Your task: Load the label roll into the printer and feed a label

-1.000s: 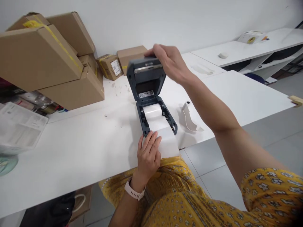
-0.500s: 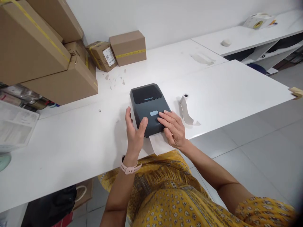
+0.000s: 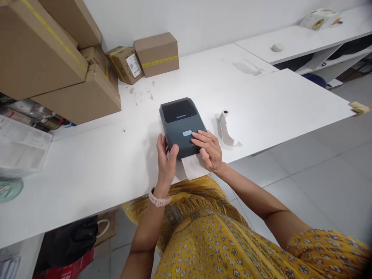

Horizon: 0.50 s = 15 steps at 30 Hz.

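A dark grey-blue thermal printer (image 3: 181, 124) lies on the white table, with a black window at its far end and a light blue button on top. From its near end a strip of white paper (image 3: 194, 166) sticks out. My left hand (image 3: 166, 161), a pink watch strap at its wrist, is at the printer's near left side, fingers along the edge and thumb at the front corner. Across the near right side of the top lie the fingers of my right hand (image 3: 209, 150), close to the button, its thumb bent in above the paper. A partly unrolled paper roll (image 3: 225, 123) rests to the right.
Cardboard boxes (image 3: 99, 91) are stacked at the back left, and a smaller box (image 3: 158, 54) stands by the wall. A clear plastic container (image 3: 26, 143) is at far left. The table's front edge (image 3: 279, 141) runs close to my body.
The view has shifted slightly. My left hand's fingers have drawn in closer against the printer's left side. My right hand stays on its top, and the printer and paper look unchanged.
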{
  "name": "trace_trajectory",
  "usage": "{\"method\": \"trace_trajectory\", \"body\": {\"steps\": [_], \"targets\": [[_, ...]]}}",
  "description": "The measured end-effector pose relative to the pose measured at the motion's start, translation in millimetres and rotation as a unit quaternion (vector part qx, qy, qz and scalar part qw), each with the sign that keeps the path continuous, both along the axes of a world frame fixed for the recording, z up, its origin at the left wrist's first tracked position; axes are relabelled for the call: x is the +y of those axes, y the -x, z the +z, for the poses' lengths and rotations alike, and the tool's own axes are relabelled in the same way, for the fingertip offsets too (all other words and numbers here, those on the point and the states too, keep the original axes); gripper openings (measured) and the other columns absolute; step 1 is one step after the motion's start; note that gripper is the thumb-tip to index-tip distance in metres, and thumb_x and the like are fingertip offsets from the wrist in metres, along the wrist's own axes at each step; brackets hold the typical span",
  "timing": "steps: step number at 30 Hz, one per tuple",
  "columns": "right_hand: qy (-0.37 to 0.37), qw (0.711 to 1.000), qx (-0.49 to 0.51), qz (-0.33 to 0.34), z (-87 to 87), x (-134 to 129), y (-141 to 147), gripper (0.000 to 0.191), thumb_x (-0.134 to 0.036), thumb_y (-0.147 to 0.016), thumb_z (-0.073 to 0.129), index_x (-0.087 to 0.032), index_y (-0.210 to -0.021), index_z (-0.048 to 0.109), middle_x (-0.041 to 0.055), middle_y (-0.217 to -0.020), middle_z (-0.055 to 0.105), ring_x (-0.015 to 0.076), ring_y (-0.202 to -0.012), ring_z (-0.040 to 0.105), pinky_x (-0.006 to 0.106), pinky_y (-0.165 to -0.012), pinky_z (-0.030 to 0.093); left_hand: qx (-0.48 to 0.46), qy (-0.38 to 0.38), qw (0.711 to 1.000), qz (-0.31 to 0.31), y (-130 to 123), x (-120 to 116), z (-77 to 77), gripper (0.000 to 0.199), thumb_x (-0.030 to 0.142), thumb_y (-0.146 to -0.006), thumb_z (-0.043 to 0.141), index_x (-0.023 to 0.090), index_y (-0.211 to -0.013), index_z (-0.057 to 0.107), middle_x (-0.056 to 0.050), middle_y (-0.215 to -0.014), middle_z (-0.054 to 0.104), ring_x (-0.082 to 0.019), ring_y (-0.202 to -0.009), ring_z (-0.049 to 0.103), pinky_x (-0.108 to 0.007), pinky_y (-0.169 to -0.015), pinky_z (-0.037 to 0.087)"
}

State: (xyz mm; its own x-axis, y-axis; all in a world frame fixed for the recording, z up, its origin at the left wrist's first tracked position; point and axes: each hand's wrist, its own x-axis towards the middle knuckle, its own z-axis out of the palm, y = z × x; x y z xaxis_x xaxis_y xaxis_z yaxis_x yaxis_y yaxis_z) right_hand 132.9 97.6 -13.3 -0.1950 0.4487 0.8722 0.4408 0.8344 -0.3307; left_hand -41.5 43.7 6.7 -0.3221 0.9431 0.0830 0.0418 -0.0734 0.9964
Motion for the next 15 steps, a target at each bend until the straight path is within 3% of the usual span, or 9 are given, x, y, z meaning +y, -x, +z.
{"method": "trace_trajectory", "body": {"steps": [1, 3, 6, 8, 10, 13, 15], "targets": [[0.009, 1.0, 0.009, 0.003, -0.1, -0.3, 0.6, 0.039, -0.024, -0.107, 0.04, -0.026, -0.132, 0.07, 0.0062, -0.134, 0.076, 0.0244, -0.134, 0.067, 0.052, -0.115, 0.053, 0.018, 0.008, 0.999, 0.03, -3.5, -13.2, -5.3, 0.073, 0.062, -0.092, 0.068, 0.027, -0.151, 0.044, -0.015, -0.16, 0.049, -0.027, -0.138, 0.058, -0.039, -0.107, 0.052], [0.023, 0.999, 0.027, 0.011, -1.0, -0.8, 2.5, 0.039, -0.026, -0.108, 0.039, -0.026, -0.13, 0.071, 0.0065, -0.133, 0.077, 0.0244, -0.134, 0.067, 0.053, -0.116, 0.052, 0.054, 0.022, 0.993, 0.1, -11.6, -39.5, -17.1, 0.06, 0.062, -0.09, 0.068, 0.021, -0.131, 0.058, -0.014, -0.134, 0.065, -0.022, -0.109, 0.067, -0.034, -0.088, 0.055], [0.032, 0.998, 0.058, 0.019, -2.0, -1.0, 5.6, 0.038, -0.027, -0.109, 0.038, -0.026, -0.125, 0.072, 0.0064, -0.131, 0.078, 0.0245, -0.133, 0.067, 0.053, -0.117, 0.049, 0.057, 0.094, 0.994, 0.016, -21.8, -62.3, -25.2, 0.043, 0.059, -0.082, 0.076, 0.019, -0.093, 0.067, -0.002, -0.084, 0.065, -0.013, -0.071, 0.055, -0.025, -0.065, 0.045], [0.031, 0.997, 0.069, 0.022, -1.3, -1.0, 6.7, 0.037, -0.027, -0.109, 0.039, -0.026, -0.123, 0.073, 0.0064, -0.13, 0.078, 0.0244, -0.133, 0.067, 0.053, -0.117, 0.049, 0.014, 0.148, 0.988, -0.05, -24.9, -62.9, -18.8, 0.046, 0.061, -0.076, 0.079, 0.018, -0.073, 0.062, 0.004, -0.064, 0.052, -0.009, -0.057, 0.043, -0.023, -0.054, 0.034], [0.037, 0.997, 0.069, 0.023, 0.7, -1.4, 6.6, 0.037, -0.026, -0.109, 0.039, -0.025, -0.121, 0.074, 0.0066, -0.128, 0.079, 0.0241, -0.132, 0.067, 0.052, -0.116, 0.049, -0.048, 0.176, 0.98, -0.08, -25.9, -57.6, -5.1, 0.051, 0.064, -0.071, 0.081, 0.018, -0.066, 0.059, 0.007, -0.056, 0.045, -0.007, -0.05, 0.033, -0.023, -0.048, 0.025], [0.055, 0.996, 0.06, 0.021, 4.2, -1.8, 5.1, 0.038, -0.027, -0.109, 0.038, -0.025, -0.116, 0.075, 0.0066, -0.125, 0.08, 0.0239, -0.129, 0.069, 0.052, -0.114, 0.051, -0.12, 0.17, 0.975, -0.081, -27.4, -52.6, 15.1, 0.054, 0.063, -0.065, 0.086, 0.018, -0.062, 0.056, 0.008, -0.054, 0.043, -0.004, -0.047, 0.028, -0.022, -0.046, 0.021], [0.063, 0.996, 0.056, 0.02, 5.1, -1.7, 3.9, 0.04, -0.028, -0.108, 0.037, -0.025, -0.114, 0.076, 0.0068, -0.124, 0.081, 0.0246, -0.127, 0.07, 0.052, -0.112, 0.052, -0.139, 0.168, 0.973, -0.079, -29.5, -53.7, 18.3, 0.055, 0.063, -0.063, 0.087, 0.018, -0.06, 0.054, 0.008, -0.054, 0.044, -0.004, -0.046, 0.028, -0.021, -0.045, 0.021]]}}
